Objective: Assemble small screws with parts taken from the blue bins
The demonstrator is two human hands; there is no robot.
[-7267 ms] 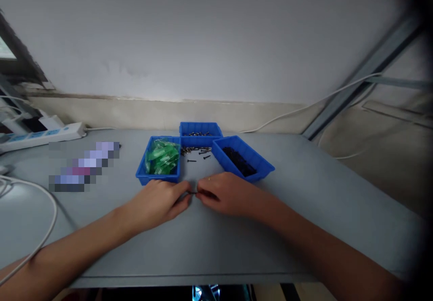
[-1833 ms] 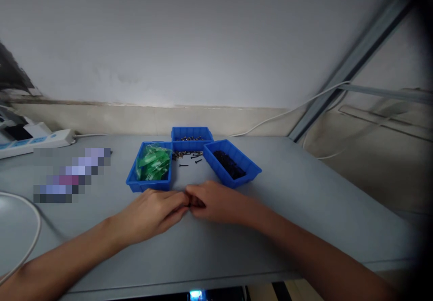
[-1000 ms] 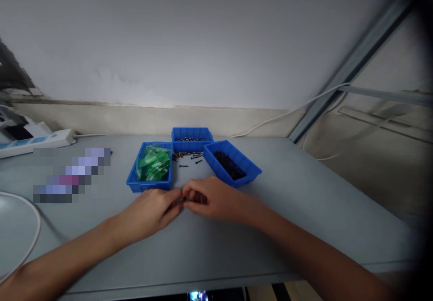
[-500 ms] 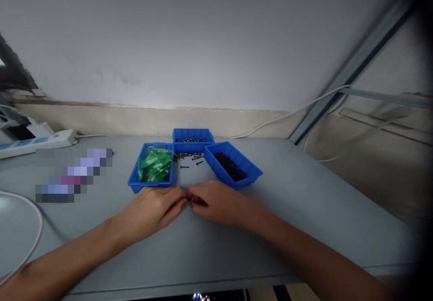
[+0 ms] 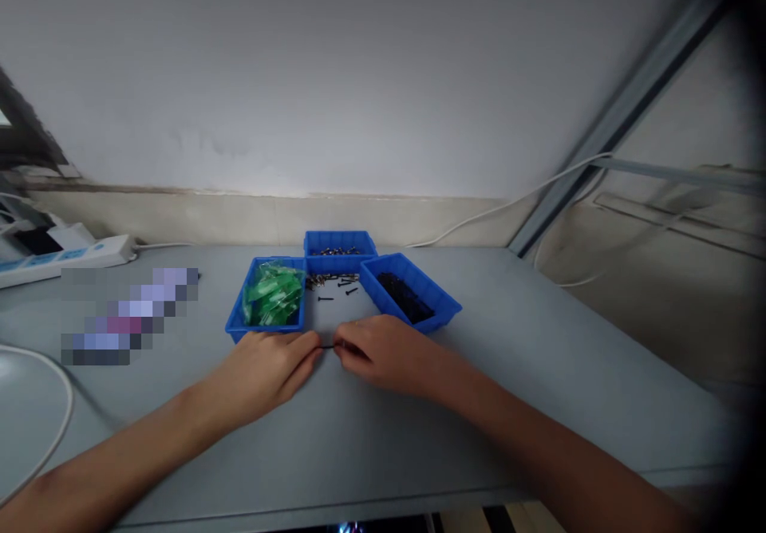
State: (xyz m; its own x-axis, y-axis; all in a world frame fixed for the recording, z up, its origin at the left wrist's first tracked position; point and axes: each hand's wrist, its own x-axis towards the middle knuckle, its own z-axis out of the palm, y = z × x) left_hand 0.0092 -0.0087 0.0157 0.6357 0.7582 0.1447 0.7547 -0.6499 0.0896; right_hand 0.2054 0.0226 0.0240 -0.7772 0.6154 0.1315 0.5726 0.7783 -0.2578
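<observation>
My left hand is closed in a pinch just in front of the left bin. Facing it, my right hand is also pinched, its fingers curled. A thin dark screw spans the small gap between both sets of fingertips; its ends are hidden in the fingers. Beyond the hands, loose dark screws lie on the table, with a small heap of screws near the back bin. A blue bin holds green plastic bags. Another blue bin contains small black parts.
At the back, a third blue bin holds small metal pieces. A white power strip and a pixelated item are on the left. A white cable loops over the grey table. A metal frame post rises on the right.
My fingertips have moved slightly apart, and the thin dark screw now shows between them. The view has shifted a little; the bins look unmoved.
</observation>
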